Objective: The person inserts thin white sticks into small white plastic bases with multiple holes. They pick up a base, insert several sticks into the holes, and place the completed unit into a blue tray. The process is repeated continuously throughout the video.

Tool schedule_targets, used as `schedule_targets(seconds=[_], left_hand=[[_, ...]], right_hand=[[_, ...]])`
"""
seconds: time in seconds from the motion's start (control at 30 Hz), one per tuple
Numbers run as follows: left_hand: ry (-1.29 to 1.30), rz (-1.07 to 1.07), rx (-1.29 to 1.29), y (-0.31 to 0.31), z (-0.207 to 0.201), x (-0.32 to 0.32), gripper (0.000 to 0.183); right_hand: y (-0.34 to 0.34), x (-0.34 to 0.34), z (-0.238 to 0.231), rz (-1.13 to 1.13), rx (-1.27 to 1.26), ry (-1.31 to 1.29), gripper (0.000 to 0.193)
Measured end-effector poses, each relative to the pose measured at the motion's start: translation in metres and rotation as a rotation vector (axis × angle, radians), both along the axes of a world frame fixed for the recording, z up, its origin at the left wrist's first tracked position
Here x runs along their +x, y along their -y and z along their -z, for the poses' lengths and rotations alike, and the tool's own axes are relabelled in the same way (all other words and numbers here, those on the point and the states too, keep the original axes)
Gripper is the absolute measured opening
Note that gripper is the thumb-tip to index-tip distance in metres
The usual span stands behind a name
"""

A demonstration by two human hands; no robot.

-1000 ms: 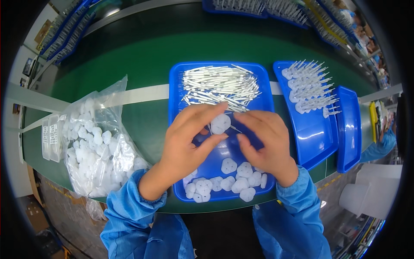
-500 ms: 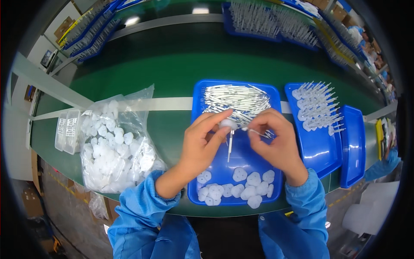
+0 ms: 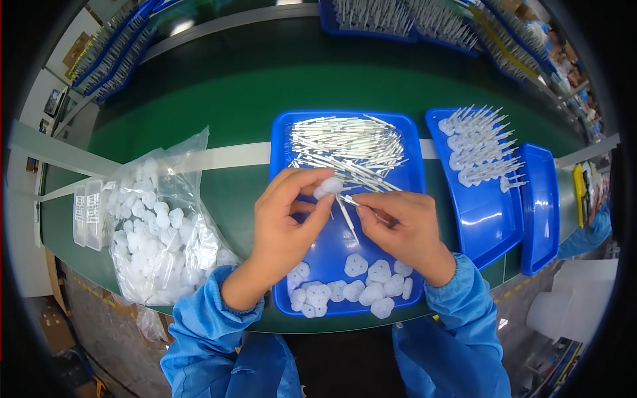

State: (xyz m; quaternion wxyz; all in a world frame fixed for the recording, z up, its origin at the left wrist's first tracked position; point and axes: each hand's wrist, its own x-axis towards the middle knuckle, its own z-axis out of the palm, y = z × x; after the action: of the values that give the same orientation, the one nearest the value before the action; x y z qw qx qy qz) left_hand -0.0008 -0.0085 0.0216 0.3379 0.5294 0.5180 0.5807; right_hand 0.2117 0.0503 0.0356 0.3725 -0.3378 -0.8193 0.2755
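Above the middle of the blue tray (image 3: 318,249), my left hand (image 3: 286,209) pinches a translucent white three-lobed plastic disc (image 3: 328,187) between thumb and fingertips. A thin white rod (image 3: 348,221) sticks out from the disc, pointing down. My right hand (image 3: 401,222) is closed on another thin white rod (image 3: 352,199), its tip right beside the disc; whether it has entered the disc I cannot tell. Behind my hands, a heap of white rods (image 3: 348,142) fills the tray's far half. Several loose lobed discs (image 3: 356,265) lie along its near edge.
Left stands a clear bag (image 3: 156,232) full of lobed discs, beside clear plastic boxes (image 3: 93,213). On the right, a blue tray (image 3: 488,222) bears rows of discs with upright rods, next to another blue tray (image 3: 541,212). Filled trays (image 3: 371,26) stand at the back.
My right hand has brought a rod from the heap's near edge to the disc. My left hand still holds the disc, now turned a little. The whole view has shifted slightly.
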Motion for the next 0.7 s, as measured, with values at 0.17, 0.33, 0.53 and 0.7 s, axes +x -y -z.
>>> schedule_targets(seconds=[0.17, 0.33, 0.53, 0.7], left_hand=[[-0.089, 0.008, 0.064, -0.003, 0.005, -0.007, 0.039], [-0.181, -0.01, 0.096, -0.001, 0.0, -0.003, 0.039], [-0.238, 0.007, 0.1, -0.001, 0.001, -0.003, 0.037], [-0.395, 0.034, 0.062, 0.001, 0.0, -0.005, 0.038]], right_hand=[[0.001, 0.001, -0.008, -0.002, -0.196, -0.017, 0.015], [0.004, 0.001, -0.008, 0.025, -0.263, -0.007, 0.016], [0.001, -0.009, -0.005, 0.064, -0.228, 0.031, 0.014], [0.006, -0.006, -0.001, 0.052, -0.25, 0.029, 0.012]])
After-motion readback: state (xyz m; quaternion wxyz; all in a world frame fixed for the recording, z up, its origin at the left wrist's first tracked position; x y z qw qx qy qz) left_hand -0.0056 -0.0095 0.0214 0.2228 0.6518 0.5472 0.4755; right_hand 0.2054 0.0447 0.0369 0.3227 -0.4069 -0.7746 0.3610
